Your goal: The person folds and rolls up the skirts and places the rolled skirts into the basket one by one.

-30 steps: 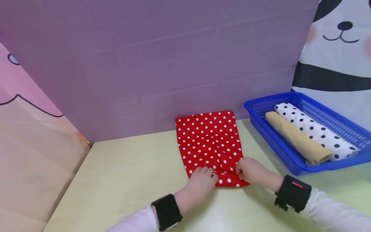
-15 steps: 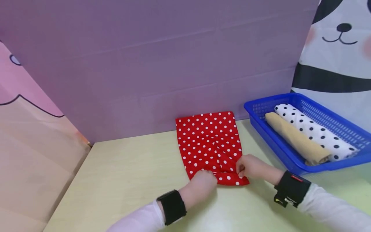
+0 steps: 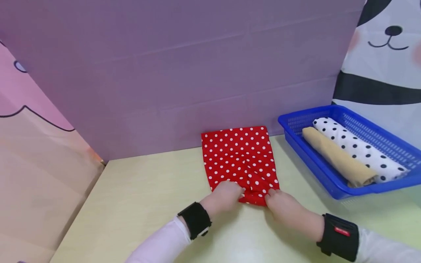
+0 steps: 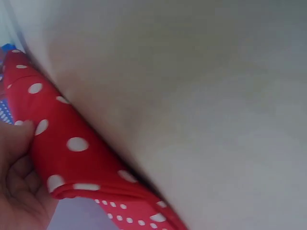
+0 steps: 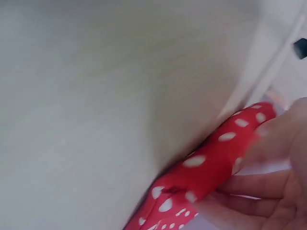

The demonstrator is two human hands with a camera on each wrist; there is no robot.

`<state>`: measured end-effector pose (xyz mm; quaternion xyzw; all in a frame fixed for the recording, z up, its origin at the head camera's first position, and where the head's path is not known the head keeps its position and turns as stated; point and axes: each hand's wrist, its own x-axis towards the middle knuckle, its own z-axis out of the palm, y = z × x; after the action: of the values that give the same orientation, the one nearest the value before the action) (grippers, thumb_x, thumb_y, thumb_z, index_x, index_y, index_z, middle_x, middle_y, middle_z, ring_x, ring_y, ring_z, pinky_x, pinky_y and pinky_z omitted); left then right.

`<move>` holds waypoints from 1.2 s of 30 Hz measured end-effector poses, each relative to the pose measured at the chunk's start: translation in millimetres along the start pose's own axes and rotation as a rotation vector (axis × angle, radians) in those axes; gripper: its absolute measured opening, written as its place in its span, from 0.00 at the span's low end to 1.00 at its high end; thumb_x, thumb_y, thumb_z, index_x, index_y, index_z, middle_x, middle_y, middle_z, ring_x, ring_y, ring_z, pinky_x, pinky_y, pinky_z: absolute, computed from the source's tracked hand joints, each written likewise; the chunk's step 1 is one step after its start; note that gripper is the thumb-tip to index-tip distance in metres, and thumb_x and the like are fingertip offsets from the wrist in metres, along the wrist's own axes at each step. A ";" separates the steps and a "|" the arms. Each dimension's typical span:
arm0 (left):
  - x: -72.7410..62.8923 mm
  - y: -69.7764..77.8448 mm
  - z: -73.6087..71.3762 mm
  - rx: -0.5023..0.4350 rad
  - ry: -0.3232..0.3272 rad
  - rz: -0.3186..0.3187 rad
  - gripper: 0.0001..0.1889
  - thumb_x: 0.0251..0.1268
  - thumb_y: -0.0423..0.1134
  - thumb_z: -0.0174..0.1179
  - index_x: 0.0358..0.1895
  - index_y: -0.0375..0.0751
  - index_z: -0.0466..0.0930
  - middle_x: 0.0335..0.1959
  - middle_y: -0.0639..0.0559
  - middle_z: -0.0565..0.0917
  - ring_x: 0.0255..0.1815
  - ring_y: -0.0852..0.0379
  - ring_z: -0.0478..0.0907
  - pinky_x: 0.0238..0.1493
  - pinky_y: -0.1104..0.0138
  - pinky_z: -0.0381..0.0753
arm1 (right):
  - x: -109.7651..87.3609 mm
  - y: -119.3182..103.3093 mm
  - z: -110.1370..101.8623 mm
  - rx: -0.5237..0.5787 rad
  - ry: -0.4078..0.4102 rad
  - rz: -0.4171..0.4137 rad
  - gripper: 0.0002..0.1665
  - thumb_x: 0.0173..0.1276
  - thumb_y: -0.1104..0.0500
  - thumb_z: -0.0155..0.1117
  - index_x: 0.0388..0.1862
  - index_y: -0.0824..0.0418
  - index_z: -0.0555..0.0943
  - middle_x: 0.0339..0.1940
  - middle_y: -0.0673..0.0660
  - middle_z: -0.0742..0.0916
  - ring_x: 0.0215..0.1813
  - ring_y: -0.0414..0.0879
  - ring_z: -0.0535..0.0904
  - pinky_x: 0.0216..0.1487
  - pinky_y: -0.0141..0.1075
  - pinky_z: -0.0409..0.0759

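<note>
A red cloth with white dots (image 3: 235,155) lies against the foot of the purple backdrop, its near edge turned over into a thick roll. My left hand (image 3: 225,197) grips the left end of that roll; in the left wrist view its thumb presses on the folded cloth (image 4: 72,139) while the fingers curl beneath. At the other end my right hand (image 3: 286,210) holds the roll, and the right wrist view has thumb and fingers around the red fabric (image 5: 211,163). Creases run up the flat part of the cloth from between the hands.
To the right stands a blue plastic basket (image 3: 307,166), holding a rolled tan cloth (image 3: 338,155) and a rolled white cloth with black dots (image 3: 358,146). The purple backdrop (image 3: 181,80) rises behind the pale table (image 3: 148,193).
The near edge has been rolled a little farther from me. My right hand has come down and inward onto the roll's right end; the left has moved slightly forward.
</note>
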<state>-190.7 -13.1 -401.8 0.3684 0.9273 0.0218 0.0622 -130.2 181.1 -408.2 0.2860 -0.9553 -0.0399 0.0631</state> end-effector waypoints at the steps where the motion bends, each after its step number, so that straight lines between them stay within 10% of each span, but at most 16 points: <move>1: 0.6 -0.4 1.5 -0.008 0.005 -0.011 0.12 0.55 0.46 0.68 0.41 0.46 0.82 0.25 0.58 0.81 0.25 0.65 0.75 0.33 0.76 0.72 | -1.8 -2.6 0.4 0.030 0.005 0.012 0.16 0.49 0.61 0.75 0.31 0.68 0.79 0.23 0.57 0.78 0.25 0.46 0.73 0.29 0.38 0.77; 11: 7.6 -7.3 10.4 -0.177 0.068 -0.051 0.11 0.61 0.44 0.62 0.45 0.46 0.83 0.27 0.59 0.82 0.29 0.64 0.76 0.37 0.75 0.75 | 8.7 -0.7 7.5 -0.212 0.085 -0.047 0.19 0.47 0.60 0.77 0.30 0.67 0.77 0.21 0.58 0.81 0.24 0.48 0.76 0.28 0.35 0.78; 20: 11.7 -12.3 12.3 -0.207 -0.001 -0.101 0.09 0.64 0.44 0.60 0.43 0.46 0.81 0.27 0.59 0.80 0.29 0.65 0.74 0.38 0.74 0.73 | 37.4 29.2 -4.3 0.166 -0.141 -0.024 0.13 0.51 0.57 0.75 0.31 0.60 0.79 0.24 0.50 0.82 0.28 0.43 0.76 0.36 0.37 0.78; 27: 9.5 -9.3 13.3 0.005 0.036 -0.100 0.10 0.59 0.49 0.64 0.34 0.47 0.80 0.18 0.60 0.76 0.21 0.66 0.72 0.30 0.75 0.70 | 53.4 40.0 -9.6 0.297 -0.323 -0.007 0.17 0.55 0.58 0.72 0.43 0.63 0.83 0.34 0.52 0.85 0.36 0.45 0.78 0.46 0.43 0.79; 36: 6.7 -7.9 17.1 0.146 -0.001 -0.107 0.18 0.56 0.49 0.66 0.49 0.48 0.80 0.22 0.57 0.80 0.22 0.63 0.76 0.30 0.74 0.75 | 65.8 53.8 -11.5 0.450 -0.551 0.000 0.21 0.63 0.56 0.65 0.51 0.66 0.80 0.44 0.55 0.84 0.47 0.49 0.78 0.56 0.49 0.75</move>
<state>-198.7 -14.4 -420.1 0.3219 0.9448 -0.0492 0.0366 -212.3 189.1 -384.3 0.2713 -0.9212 0.0960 -0.2617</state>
